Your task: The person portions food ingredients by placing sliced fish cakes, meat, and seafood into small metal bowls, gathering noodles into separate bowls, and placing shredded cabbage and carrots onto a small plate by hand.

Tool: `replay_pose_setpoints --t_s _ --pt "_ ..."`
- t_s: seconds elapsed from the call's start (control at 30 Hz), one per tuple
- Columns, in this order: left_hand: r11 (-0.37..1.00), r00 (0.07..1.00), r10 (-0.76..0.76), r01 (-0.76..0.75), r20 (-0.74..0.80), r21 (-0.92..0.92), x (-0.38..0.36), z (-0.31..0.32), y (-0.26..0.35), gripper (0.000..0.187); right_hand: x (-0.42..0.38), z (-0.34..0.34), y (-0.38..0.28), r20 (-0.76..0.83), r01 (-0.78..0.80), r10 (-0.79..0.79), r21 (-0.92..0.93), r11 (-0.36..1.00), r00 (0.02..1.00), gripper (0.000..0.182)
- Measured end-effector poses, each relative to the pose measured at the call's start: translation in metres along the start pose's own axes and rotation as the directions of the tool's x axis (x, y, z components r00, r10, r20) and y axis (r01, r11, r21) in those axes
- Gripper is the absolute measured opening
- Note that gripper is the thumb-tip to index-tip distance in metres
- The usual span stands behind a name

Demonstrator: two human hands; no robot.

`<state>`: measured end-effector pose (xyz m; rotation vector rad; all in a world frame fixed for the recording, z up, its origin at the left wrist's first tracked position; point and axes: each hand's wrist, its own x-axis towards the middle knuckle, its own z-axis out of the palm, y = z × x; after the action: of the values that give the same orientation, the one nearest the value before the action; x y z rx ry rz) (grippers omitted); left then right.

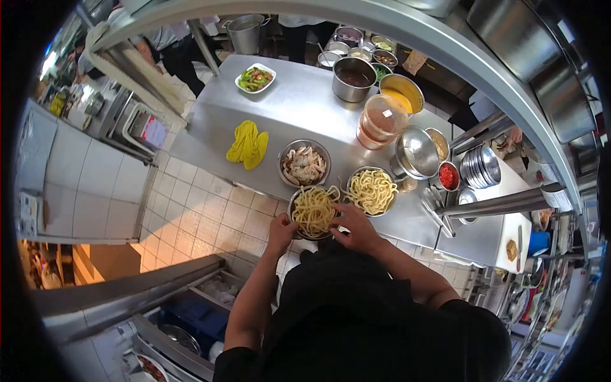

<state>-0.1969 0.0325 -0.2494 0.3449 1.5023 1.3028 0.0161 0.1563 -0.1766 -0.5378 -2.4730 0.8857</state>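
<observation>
A metal bowl heaped with thick pale noodles (314, 210) is at the near edge of the steel table. My left hand (282, 233) grips the bowl's left rim, fingers wrapped on it. On the right side of the same bowl, my right hand (354, 228) has its fingers apart, the fingertips touching the noodles and rim; nothing is seen held in it. A second bowl of noodles (371, 191) sits just right of the first. Behind them stands a metal bowl of pale shredded pieces (305, 164).
Yellow cloth (247, 145) and a white dish of greens (255, 79) lie on the steel table (210, 130). Pots (354, 79), a lidded plastic tub (382, 121), a red-filled bowl (449, 176) and metal posts stand to the right. Other people are beyond the table.
</observation>
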Motion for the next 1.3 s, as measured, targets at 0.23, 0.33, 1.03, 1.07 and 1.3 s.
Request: replay_pose_setpoints --t_s 0.23,0.33,1.03,1.07,1.3 --pt "0.997 0.999 0.044 -0.045 0.012 0.058 0.042 -0.014 0.007 0.019 0.026 -0.020 0.021 -0.191 -0.274 0.216 -0.375 0.885 0.958 0.031" --pt "0.998 0.999 0.037 -0.039 0.032 0.055 0.054 -0.023 0.017 0.019 0.043 -0.018 0.035 -0.018 -0.294 0.341 -0.547 0.784 0.940 0.031" --pt "0.989 0.929 -0.102 0.054 0.356 0.141 0.093 -0.069 0.080 0.007 0.060 0.025 -0.027 -0.609 -0.737 0.655 0.164 0.656 0.447 0.022" --pt "0.991 0.921 -0.085 0.040 0.379 0.126 0.085 -0.071 0.095 0.007 0.062 0.043 -0.022 -0.383 -0.789 0.833 0.321 0.525 0.399 0.045" --pt "0.963 0.886 -0.080 -0.050 0.457 0.266 0.082 -0.094 0.120 0.006 0.114 0.070 0.005 0.274 0.101 0.818 0.923 -0.371 0.506 0.042"
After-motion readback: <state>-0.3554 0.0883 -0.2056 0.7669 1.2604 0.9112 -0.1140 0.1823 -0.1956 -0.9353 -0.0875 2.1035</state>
